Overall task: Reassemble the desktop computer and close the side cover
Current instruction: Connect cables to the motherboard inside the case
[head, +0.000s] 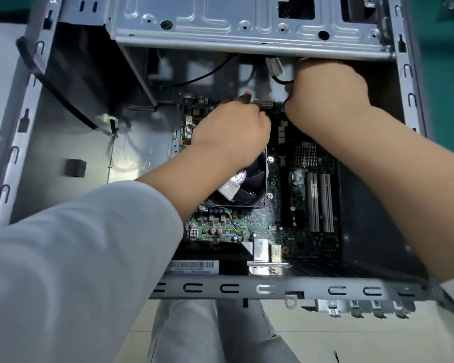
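The open grey computer case (26, 142) lies on its side with the green motherboard (262, 226) exposed. Both hands work at the board's far edge, beside a pale connector (264, 104). My left hand (233, 127) lies over the CPU fan (244, 187), fingers curled at the connector. My right hand (328, 93) reaches under the drive cage (247, 27), its curled fingers holding a black cable (282, 81) that carries a white plug (274, 66). The fingertips of both hands are hidden.
Two white expansion slots (321, 203) and a small heatsink (306, 154) sit right of the fan. A black cable bundle (50, 82) runs along the case's left side. The case's near rail (273, 286) crosses in front of my legs. Green mat lies at right.
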{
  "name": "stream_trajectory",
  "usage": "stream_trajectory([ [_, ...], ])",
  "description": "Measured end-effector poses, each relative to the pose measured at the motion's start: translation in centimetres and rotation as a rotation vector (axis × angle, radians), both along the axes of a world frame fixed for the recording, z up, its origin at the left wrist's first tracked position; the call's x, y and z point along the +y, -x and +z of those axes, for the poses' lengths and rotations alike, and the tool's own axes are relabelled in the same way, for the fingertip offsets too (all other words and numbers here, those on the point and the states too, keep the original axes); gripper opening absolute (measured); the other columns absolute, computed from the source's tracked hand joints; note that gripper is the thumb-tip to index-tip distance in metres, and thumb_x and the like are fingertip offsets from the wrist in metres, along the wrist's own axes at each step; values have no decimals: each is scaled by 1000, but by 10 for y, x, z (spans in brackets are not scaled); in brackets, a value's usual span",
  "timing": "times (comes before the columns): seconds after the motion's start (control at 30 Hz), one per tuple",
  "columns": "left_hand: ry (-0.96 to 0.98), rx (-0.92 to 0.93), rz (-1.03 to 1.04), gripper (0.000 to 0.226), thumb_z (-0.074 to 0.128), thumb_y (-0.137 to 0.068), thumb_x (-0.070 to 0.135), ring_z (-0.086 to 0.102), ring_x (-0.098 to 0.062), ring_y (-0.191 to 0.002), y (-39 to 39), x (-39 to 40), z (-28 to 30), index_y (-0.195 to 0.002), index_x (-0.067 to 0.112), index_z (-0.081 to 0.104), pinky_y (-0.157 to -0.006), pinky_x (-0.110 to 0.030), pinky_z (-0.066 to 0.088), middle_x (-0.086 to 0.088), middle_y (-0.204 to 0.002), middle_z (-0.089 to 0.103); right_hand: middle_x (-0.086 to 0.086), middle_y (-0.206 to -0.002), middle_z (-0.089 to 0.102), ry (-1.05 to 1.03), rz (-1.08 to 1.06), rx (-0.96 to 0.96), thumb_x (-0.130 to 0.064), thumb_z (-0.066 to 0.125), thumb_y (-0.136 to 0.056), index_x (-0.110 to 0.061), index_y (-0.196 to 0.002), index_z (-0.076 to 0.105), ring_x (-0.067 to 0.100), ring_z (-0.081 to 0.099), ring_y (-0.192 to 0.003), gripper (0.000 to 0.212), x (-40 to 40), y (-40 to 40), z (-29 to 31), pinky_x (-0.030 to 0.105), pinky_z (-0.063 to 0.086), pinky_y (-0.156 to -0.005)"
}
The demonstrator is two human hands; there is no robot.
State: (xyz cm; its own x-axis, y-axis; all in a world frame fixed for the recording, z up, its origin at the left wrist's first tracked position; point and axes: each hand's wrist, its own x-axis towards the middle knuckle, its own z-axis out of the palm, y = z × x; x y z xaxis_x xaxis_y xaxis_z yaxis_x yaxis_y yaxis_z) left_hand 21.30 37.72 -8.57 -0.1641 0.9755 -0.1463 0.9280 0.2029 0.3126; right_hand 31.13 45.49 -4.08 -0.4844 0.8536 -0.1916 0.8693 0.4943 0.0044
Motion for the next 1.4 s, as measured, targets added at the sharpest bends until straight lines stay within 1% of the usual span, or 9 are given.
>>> stream_trajectory([
  [0.3,-14,-148,171,26,32,-96,26,47,-28,-88,0,2,-3,-73,17,42,-70,-30,30,-12,-103,58,19,-99,54,95,8,-19,-3,50,-89,2,-107,54,39,56,-95,19,1,-10,-3,35,37,-70],
  [0.5,-2,-163,194,35,33,-95,25,41,-24,-78,2,2,-3,-61,20,36,-66,-31,29,-6,-85,46,11,-88,46,51,-70,21,-10,52,-92,-10,-98,52,31,47,-83,6,1,-4,0,33,33,-68],
  [0.63,-18,-166,197,35,34,-95,25,40,-23,-78,1,2,-4,-60,21,36,-66,-31,30,-3,-85,44,18,-107,60,54,-56,-39,-10,52,-92,-6,-111,59,38,56,-100,21,0,-7,-2,34,36,-71],
  [0.73,-28,-166,204,33,34,-94,25,40,-23,-78,1,1,-4,-62,20,36,-66,-30,30,-3,-86,44,15,-94,51,99,-48,-15,-2,51,-87,0,-115,49,39,55,-92,28,-5,-10,-3,34,36,-68],
  [0.83,-35,-163,198,32,35,-94,25,40,-23,-78,2,2,-5,-63,19,38,-66,-30,30,-4,-86,44,8,-81,40,71,-45,9,-2,50,-86,-4,-108,47,31,43,-75,22,-6,-7,-3,34,34,-65],
  [0.97,-45,-156,189,33,35,-94,25,41,-24,-76,2,2,-6,-61,19,37,-65,-30,30,-5,-83,45,11,-88,49,29,-34,8,-10,51,-92,-10,-95,51,32,47,-79,4,-4,-3,0,33,33,-66],
  [1.07,-52,-150,193,29,35,-94,25,41,-23,-76,1,2,-6,-68,16,45,-64,-30,29,-5,-83,46,17,-102,59,52,-48,-14,-11,51,-93,-7,-102,58,37,55,-90,12,-1,-5,1,34,35,-69],
  [1.23,-62,-153,196,29,35,-93,25,40,-22,-77,1,2,-7,-67,17,42,-65,-29,30,-4,-84,44,5,-68,37,117,-55,-28,-1,50,-86,-8,-77,42,20,33,-54,13,-5,-9,-1,33,33,-62],
  [1.4,-66,-147,188,30,35,-93,25,41,-23,-75,1,3,-7,-64,18,40,-63,-30,29,-4,-80,45,1,-63,34,48,-64,27,-9,53,-90,-12,-81,44,27,38,-67,13,1,-4,1,31,32,-64],
])
